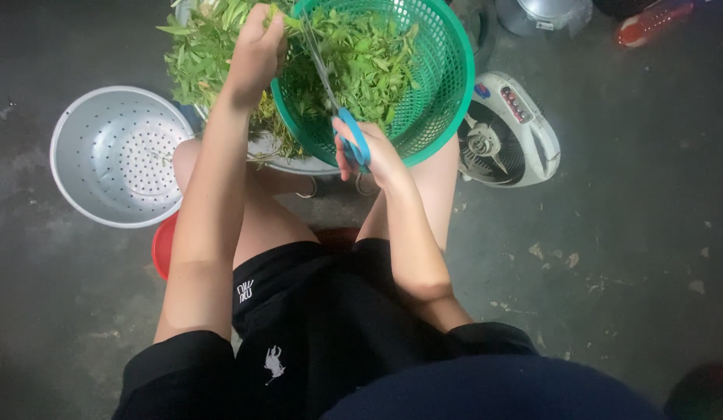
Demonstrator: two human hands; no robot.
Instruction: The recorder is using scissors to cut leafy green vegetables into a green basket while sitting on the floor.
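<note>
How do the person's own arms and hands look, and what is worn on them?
Both forearms are bare down to the left hand and the right hand. No gloves, watch, rings or bracelets are visible. Short black sleeves end near the elbows. The shirt is black, and the black shorts carry small white marks.

Dark concrete floor [634, 257]
A perforated metal colander [116, 155] sits at left, a small white fan [508, 132] at right, dry leaf scraps [554, 255] scattered near it.
</note>
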